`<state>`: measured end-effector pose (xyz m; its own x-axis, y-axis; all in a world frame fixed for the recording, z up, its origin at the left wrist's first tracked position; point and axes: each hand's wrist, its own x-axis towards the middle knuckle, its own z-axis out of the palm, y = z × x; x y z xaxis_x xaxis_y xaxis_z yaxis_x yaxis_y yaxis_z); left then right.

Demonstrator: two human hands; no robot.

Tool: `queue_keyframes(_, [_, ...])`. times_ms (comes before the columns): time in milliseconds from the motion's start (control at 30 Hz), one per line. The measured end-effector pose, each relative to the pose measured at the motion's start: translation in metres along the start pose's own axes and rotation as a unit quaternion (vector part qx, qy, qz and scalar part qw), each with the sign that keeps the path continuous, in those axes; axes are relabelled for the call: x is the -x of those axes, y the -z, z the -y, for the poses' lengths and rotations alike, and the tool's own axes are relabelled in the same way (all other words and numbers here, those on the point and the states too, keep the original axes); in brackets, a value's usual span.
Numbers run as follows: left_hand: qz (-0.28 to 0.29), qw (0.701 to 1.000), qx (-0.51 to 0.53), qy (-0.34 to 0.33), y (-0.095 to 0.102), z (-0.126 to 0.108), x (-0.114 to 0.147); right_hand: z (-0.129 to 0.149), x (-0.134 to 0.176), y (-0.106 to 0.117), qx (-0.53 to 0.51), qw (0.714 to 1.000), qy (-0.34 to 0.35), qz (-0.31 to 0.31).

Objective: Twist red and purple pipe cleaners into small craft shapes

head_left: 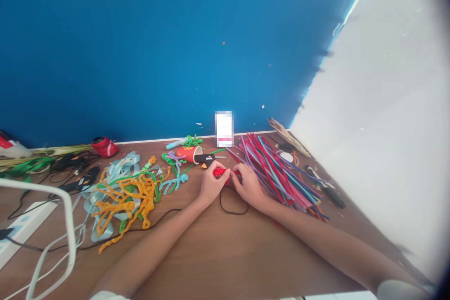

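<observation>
My left hand (212, 183) is closed on a bunched red pipe cleaner (220, 172) above the middle of the table. Facing it, my right hand (249, 187) pinches the same red piece near its right end, thumbs and fingertips almost meeting. Part of the red piece is hidden by the fingers. Just behind my left hand lies a black glue gun (204, 158), its cable looping on the table under my hands. Beside my right forearm is a loose bundle of long pipe cleaners (270, 164) in red, purple, blue and pink.
Twisted orange pipe cleaners (140, 192) and pale blue ribbon (102, 229) pile up on the left. A red paper cup (190, 154) lies on its side. A phone (224, 129) leans against the blue wall. Left stand a white power strip (26, 229) and a white tubular frame (72, 229).
</observation>
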<state>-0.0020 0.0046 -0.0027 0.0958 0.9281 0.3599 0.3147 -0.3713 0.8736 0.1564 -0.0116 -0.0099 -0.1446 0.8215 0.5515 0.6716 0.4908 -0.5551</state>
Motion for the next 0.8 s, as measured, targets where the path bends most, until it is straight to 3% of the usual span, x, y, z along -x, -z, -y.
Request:
queue_keyframes(167, [-0.004, 1.000, -0.018, -0.007, -0.002, 0.001, 0.002, 0.000, -0.003, 0.002, -0.034, 0.999, -0.039, -0.009])
queue_keyframes(300, [-0.012, 0.998, -0.044, -0.033, -0.003, 0.001, 0.002, -0.003, -0.007, 0.003, -0.119, 0.990, -0.077, -0.001])
queue_keyframes(500, [-0.009, 0.997, -0.032, -0.063, -0.002, 0.003, 0.001, -0.008, -0.010, -0.001, -0.277, 0.949, -0.143, 0.044])
queue_keyframes(800, [-0.006, 0.999, -0.003, -0.037, -0.002, 0.004, 0.000, -0.011, -0.011, 0.000, -0.383, 0.900, -0.203, 0.032])
